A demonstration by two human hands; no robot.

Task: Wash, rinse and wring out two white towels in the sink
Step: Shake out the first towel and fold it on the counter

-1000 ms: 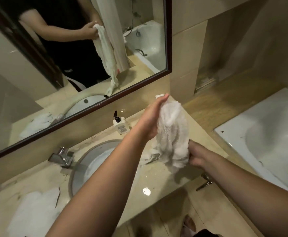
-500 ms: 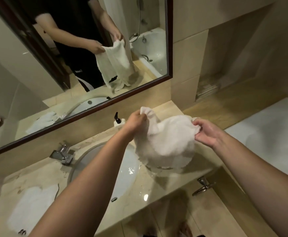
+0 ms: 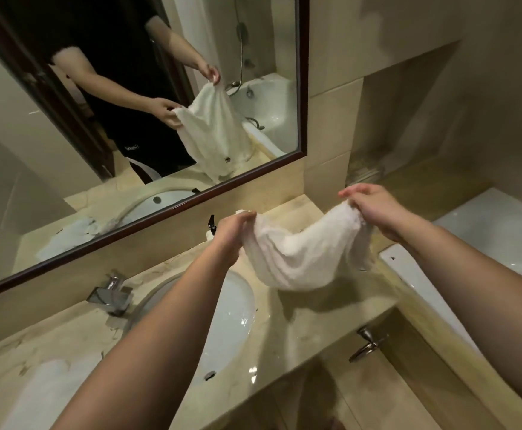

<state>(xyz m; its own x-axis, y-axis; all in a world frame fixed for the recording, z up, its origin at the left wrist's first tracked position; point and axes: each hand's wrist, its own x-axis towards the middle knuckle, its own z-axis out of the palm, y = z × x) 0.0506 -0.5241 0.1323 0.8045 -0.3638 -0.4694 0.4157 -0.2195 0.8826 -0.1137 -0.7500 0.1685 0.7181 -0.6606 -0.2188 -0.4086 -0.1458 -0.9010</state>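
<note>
A second towel (image 3: 45,395) lay flat on the counter (image 3: 300,333) nearest. Beyond, over the counter right of the sink (image 3: 234,308), a towel (image 3: 300,256) was pinched at its top corners by left hand (image 3: 233,232) and right hand (image 3: 374,209). It sagged, judged soft, limp, probably damp-heavy; corners were judged the best hold.

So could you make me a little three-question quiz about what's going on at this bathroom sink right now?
1. True or false: both hands grip the white towel.
2. Where is the held towel?
A. soaking in the sink
B. in the air over the countertop, right of the sink
C. hanging on the faucet
3. Fill in: a second white towel lies flat on the countertop to the ____ of the sink.

Key:
1. True: the left hand and right hand each hold an end.
2. B
3. left
</note>
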